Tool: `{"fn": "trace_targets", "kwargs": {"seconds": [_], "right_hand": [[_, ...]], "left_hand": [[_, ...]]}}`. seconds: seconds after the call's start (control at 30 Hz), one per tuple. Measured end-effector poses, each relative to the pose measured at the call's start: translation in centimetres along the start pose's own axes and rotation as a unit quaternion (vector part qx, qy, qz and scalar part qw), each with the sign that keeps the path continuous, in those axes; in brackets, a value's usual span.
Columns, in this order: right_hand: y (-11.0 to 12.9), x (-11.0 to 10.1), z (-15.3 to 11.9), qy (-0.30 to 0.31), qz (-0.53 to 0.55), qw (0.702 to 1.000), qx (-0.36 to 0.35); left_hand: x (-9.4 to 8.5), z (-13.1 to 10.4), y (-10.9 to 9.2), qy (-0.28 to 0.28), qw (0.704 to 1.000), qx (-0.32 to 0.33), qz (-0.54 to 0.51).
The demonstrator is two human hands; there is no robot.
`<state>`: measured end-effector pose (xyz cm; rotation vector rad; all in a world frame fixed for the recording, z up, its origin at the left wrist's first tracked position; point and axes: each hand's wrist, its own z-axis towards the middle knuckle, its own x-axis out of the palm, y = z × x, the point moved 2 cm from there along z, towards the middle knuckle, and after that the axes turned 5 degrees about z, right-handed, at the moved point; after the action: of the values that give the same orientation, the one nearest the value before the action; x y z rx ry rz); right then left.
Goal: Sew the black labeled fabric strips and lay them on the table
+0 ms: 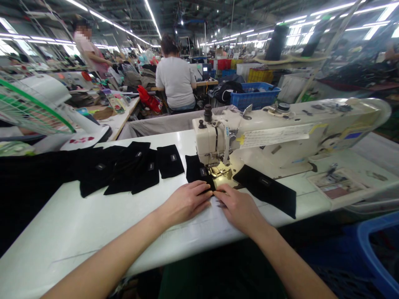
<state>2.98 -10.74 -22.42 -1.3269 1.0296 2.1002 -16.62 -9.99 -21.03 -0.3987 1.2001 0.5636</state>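
A small black fabric piece [195, 167] with a little label lies by the needle of the sewing machine [215, 145], its near end at my fingertips. My left hand [188, 201] rests over its near edge, fingers together and closed on the cloth. From the other side, my right hand [241, 207] pinches the same edge, its fingertips almost touching those of the left. Something dark and narrow shows under the right fingers; I cannot make out what it is. Right of the needle lies a longer black labelled piece [268, 189].
Several black labelled pieces [146, 170] overlap on the white table [131, 224] at left, with one separate piece [170, 161] nearer the machine. A fan [34, 108] stands at left. Blue baskets [255, 97] are behind and at lower right. A person [176, 79] sits ahead.
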Motion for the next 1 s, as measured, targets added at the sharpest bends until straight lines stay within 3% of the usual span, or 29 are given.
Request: {"fn": "trace_targets", "kwargs": {"seconds": [0.13, 0.27, 0.4, 0.53, 0.63, 1.0], "right_hand": [[-0.8, -0.7, -0.6, -0.07, -0.022, 0.995, 0.061], [-3.9, -3.2, -2.1, -0.166, -0.059, 0.964, 0.198], [-8.5, -5.2, -3.3, -0.138, -0.088, 0.932, 0.325], [-11.8, -5.5, -3.4, -0.097, -0.056, 0.94, 0.323], [-12.7, -5.4, -3.4, -0.079, -0.023, 0.942, 0.325], [-10.6, -7.4, -3.9, -0.193, 0.099, 0.924, 0.314]], "left_hand": [[0.3, 0.2, 1.1, 0.004, 1.0, -0.005, -0.003], [0.5, 0.6, 2.1, 0.005, 1.0, -0.005, -0.008], [0.3, 1.1, 2.8, 0.001, 1.0, -0.009, 0.004], [0.4, 1.5, 3.6, 0.007, 1.0, -0.019, 0.008], [0.5, 1.7, 4.4, 0.005, 1.0, -0.024, -0.002], [0.7, 2.3, 6.3, 0.016, 1.0, -0.017, -0.01]]}}
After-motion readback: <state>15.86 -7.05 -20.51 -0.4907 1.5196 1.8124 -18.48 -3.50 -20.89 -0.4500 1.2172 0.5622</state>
